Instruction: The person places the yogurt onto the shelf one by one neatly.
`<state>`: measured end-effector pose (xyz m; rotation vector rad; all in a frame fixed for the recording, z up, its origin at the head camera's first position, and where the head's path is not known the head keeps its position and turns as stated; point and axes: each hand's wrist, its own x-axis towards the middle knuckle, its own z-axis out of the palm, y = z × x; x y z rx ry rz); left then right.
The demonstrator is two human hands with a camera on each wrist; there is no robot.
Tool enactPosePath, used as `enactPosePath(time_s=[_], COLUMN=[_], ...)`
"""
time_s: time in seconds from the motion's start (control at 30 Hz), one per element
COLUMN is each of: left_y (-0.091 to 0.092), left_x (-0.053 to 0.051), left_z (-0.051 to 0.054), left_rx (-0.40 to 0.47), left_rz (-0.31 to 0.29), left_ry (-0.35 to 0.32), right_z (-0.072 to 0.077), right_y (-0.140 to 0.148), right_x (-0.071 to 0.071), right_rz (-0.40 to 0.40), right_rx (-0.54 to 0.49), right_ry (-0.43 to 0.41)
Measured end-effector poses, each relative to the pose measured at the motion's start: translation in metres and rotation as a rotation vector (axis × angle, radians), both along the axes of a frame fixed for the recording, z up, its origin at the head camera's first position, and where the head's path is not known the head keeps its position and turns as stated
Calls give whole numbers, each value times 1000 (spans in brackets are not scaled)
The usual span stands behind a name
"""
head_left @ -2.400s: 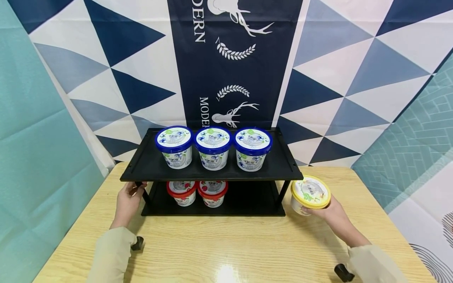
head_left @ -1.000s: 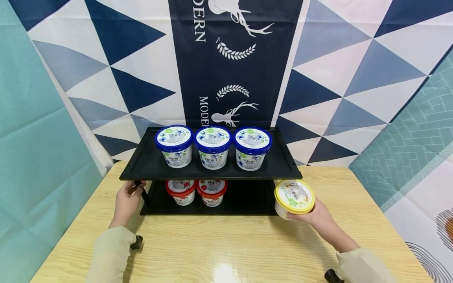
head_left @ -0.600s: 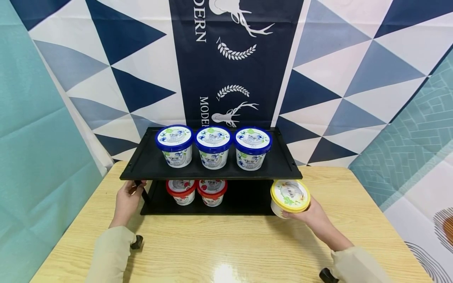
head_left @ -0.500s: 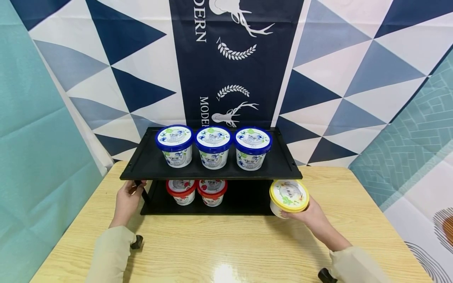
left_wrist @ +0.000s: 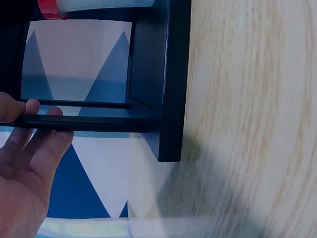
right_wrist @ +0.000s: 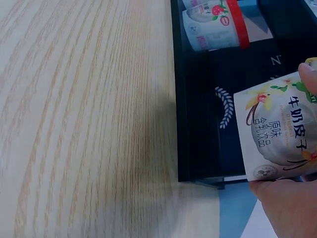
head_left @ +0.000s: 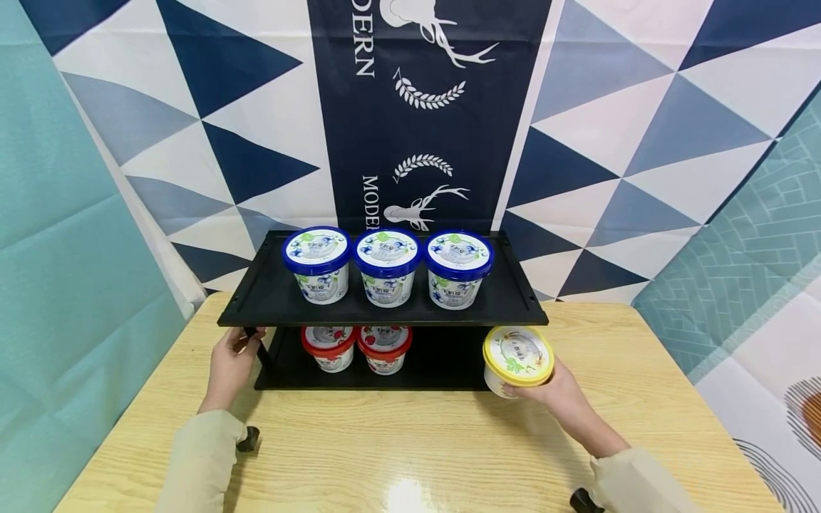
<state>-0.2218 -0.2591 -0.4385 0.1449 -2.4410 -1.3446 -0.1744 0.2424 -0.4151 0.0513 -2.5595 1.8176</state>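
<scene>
My right hand [head_left: 567,400] grips a tub with a yellow lid [head_left: 518,354] at the front right corner of a black two-tier shelf [head_left: 385,318]. The tub hides the shelf's right front post; in the right wrist view its white printed side [right_wrist: 277,131] shows, with thumb and fingers on opposite sides. My left hand [head_left: 231,370] holds the shelf's left front post [left_wrist: 104,124], thumb on one side and fingers on the other. Two red-lidded tubs [head_left: 328,349] stand on the lower tier, left of its middle.
Three blue-lidded tubs [head_left: 387,267] stand in a row on the upper tier, whose front edge overhangs the lower one. Behind the shelf hangs a patterned cloth [head_left: 423,128]. The light wooden table [head_left: 385,442] extends in front.
My right hand has carried the yellow-lidded tub leftward from beside the shelf to its right front corner. My left hand stays on the post; the other tubs have not moved.
</scene>
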Motion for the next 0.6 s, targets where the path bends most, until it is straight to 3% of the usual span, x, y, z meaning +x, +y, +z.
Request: enactPosePath(time_s=[0.3,0.6], left_y=[0,0], left_x=[0,0], left_z=[-1,0], left_rx=[-5,-3], left_rz=[-3,3], left_ry=[4,6], right_z=[0,-4], right_y=[-6,-14], right_x=[0,-2], right_rz=[1,22], right_rx=[7,-45], right_ry=[-32,6])
